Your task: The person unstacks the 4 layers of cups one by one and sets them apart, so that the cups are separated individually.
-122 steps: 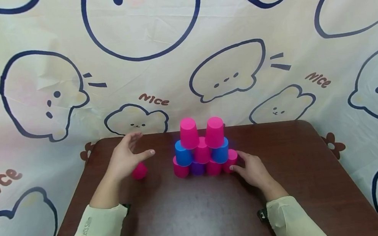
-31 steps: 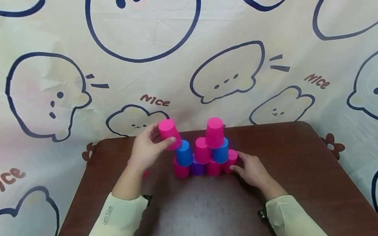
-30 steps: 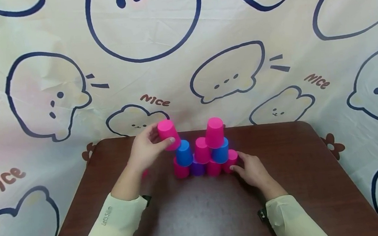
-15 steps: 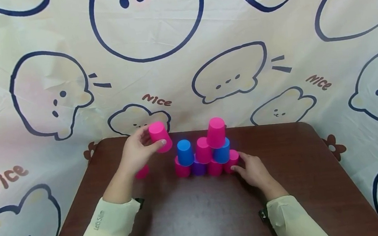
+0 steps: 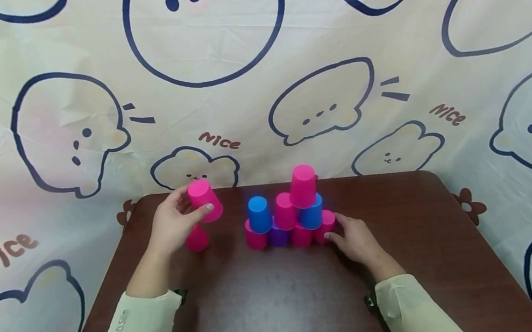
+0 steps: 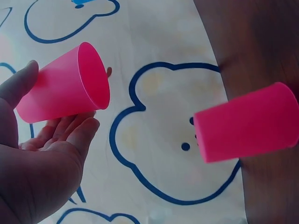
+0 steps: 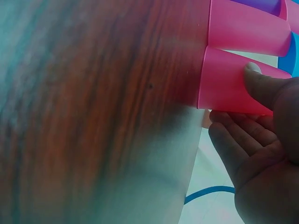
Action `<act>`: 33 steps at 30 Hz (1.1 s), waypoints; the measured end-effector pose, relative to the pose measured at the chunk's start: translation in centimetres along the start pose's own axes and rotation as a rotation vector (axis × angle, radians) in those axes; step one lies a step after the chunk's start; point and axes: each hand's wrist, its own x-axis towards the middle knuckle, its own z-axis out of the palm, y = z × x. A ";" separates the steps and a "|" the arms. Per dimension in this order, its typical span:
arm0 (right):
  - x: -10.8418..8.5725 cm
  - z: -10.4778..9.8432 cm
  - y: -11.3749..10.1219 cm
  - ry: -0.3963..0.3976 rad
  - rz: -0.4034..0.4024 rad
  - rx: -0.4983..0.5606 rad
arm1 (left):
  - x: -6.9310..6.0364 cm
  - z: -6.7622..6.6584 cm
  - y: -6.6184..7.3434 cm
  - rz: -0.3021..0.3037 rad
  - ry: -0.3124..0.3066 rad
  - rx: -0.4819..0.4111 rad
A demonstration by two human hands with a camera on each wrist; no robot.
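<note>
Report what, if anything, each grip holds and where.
Left grip: the raised pink cup, by its side wall. Right grip: the bottom-right pink cup, by its side wall.

The left hand [image 5: 170,226] partly hides a lower pink cup [image 5: 197,239]; sleeve lettering [image 5: 122,324] seems blurred.

Looking from the person's side, I see on the far half of the table [image 5: 280,305] a stack of cups [image 5: 286,215]. Its bottom row [image 5: 280,236] has four cups side by side; on these is the middle row [image 5: 284,210] of three, and one top cup [image 5: 303,186] sits above its centre and right cups. The right hand [image 5: 357,237] is around the right end cup [image 5: 325,226] of the bottom row. To the left, apart from the stack, stands a lone cup [image 5: 197,239]. Near it, raised above the table, is the held cup [image 5: 205,199] in the left hand [image 5: 169,222]. Behind the table hangs a cloth [image 5: 240,109].
</note>
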 end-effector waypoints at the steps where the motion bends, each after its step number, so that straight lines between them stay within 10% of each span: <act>1: 0.0 0.0 0.0 -0.001 0.002 0.000 | -0.1 -0.2 -0.2 -0.002 0.001 0.002; 33: 0.0 -0.1 -0.2 -0.016 0.006 -0.015 | -0.3 -4.6 -4.9 -0.057 0.109 -0.001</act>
